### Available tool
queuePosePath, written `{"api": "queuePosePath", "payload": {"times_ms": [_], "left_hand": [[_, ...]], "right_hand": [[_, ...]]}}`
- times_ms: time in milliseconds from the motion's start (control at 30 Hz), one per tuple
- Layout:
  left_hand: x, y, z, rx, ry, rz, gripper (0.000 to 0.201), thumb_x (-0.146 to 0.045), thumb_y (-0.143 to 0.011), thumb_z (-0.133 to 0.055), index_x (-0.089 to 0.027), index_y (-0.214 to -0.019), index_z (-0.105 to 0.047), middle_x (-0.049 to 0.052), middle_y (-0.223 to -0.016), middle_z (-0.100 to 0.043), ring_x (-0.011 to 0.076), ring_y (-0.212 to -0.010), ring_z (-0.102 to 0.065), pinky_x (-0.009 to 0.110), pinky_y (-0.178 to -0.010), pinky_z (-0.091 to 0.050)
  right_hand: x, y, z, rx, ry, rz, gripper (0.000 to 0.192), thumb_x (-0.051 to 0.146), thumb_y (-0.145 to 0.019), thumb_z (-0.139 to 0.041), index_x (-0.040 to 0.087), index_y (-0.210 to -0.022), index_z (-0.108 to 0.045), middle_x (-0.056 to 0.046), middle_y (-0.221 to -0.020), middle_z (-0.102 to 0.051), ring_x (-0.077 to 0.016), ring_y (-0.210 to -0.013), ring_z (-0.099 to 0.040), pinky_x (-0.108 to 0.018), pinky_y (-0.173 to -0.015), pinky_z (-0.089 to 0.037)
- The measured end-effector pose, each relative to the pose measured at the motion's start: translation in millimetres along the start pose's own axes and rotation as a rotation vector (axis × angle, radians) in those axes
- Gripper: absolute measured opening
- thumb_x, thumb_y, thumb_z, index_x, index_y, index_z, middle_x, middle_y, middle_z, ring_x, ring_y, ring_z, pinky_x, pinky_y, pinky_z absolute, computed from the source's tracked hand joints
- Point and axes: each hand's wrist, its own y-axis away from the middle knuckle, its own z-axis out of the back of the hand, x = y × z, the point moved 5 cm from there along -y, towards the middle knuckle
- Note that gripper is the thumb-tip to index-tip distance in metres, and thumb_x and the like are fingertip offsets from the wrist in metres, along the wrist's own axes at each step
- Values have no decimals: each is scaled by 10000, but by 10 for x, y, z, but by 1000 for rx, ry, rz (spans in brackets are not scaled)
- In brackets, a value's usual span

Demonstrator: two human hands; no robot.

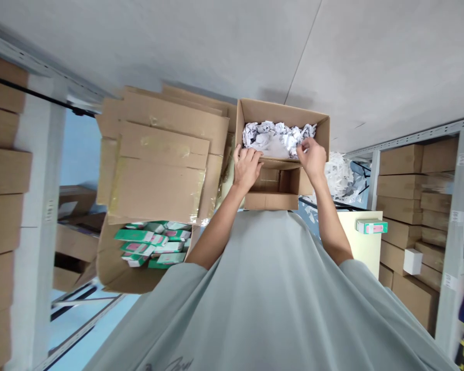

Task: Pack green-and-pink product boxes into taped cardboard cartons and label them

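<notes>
An open brown cardboard box (pixel 320 129) stands in front of me, and crumpled white paper (pixel 272 135) fills its far half. My left hand (pixel 247 167) curls its fingers over the near inner flap (pixel 280 165) at the paper's left edge. My right hand (pixel 313 157) reaches in from the right, its fingertips pinched on a wad of the paper. Both forearms stretch out from my grey shirt. The box's lower front flaps hang open just under my hands.
A stack of flattened cartons (pixel 154 154) lies to the left over an open box of green-and-white packages (pixel 150 245). Shelves of brown cartons (pixel 410 206) line both sides. One green package (pixel 371 225) sits on a cream surface; a bag of white paper (pixel 340 175) lies right of the box.
</notes>
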Motion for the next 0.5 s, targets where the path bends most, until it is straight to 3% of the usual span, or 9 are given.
{"api": "queuePosePath", "payload": {"times_ms": [100, 233, 367, 500], "left_hand": [[16, 9, -29, 9, 6, 8, 278, -276, -1043, -665, -249, -1319, -695, 138, -1311, -727, 417, -1449, -603, 693, -1427, -188], [31, 10, -47, 0, -11, 17, 282, -266, -1029, -678, -253, -1310, -698, 139, -1314, -726, 422, -1455, -603, 685, -1434, -169], [36, 2, -52, -13, -51, -3, 274, -265, -1016, -680, -263, -1289, -705, 132, -1294, -736, 409, -1400, -627, 686, -1432, -203], [44, -5, -60, -15, -69, 0, 265, -274, -1009, -681, -267, -1273, -709, 131, -1285, -736, 397, -1370, -630, 692, -1434, -211]], "right_hand": [[-207, 581, 72, 0, -144, -5, 313, 337, -1110, -498, 192, -1217, -753, -119, -1130, -853, -280, -1029, -810, -355, -964, -608], [-327, 1027, -318, 192, -167, -94, 204, 270, -1042, -592, 233, -1111, -781, -67, -1023, -867, -263, -953, -824, -324, -881, -599], [-310, 1079, -591, 261, -20, -147, 213, 244, -1078, -589, 243, -1161, -785, -97, -1142, -874, -300, -1073, -829, -343, -904, -580], [-243, 972, -450, 256, 32, -111, 276, 275, -1142, -517, 233, -1225, -777, -136, -1222, -858, -325, -1117, -816, -358, -937, -567]]}}
